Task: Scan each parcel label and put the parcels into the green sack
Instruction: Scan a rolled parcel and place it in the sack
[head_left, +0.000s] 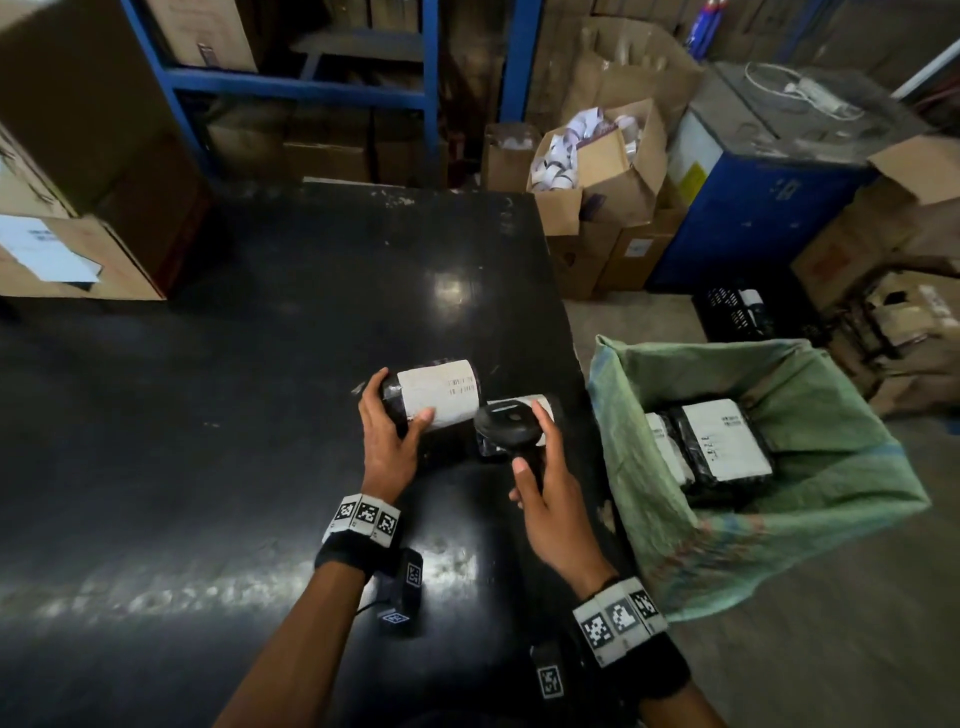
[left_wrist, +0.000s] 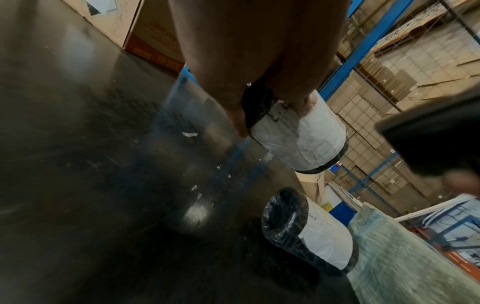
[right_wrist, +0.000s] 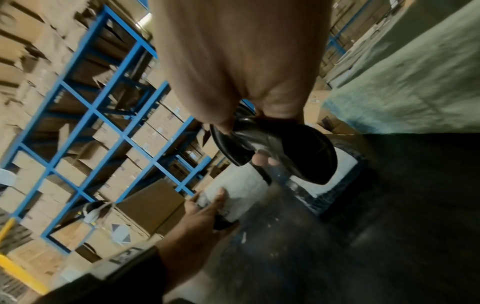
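Note:
My left hand (head_left: 387, 431) grips a black-wrapped parcel with a white label (head_left: 439, 392) and holds it just above the black table (head_left: 208, 415); the same parcel (left_wrist: 298, 135) shows in the left wrist view. My right hand (head_left: 545, 488) grips a black handheld scanner (head_left: 511, 423), its head beside the held parcel's label. A second labelled parcel (head_left: 545, 405) lies on the table behind the scanner, near the right edge. The green sack (head_left: 831, 467) stands open to the right of the table with labelled parcels (head_left: 722, 441) inside.
Cardboard boxes (head_left: 78, 156) sit on the table's far left corner. Blue shelving (head_left: 291, 88) stands behind. Open cartons (head_left: 597, 171), a blue cabinet (head_left: 753, 208) and a black crate (head_left: 737, 312) crowd the floor beyond the sack.

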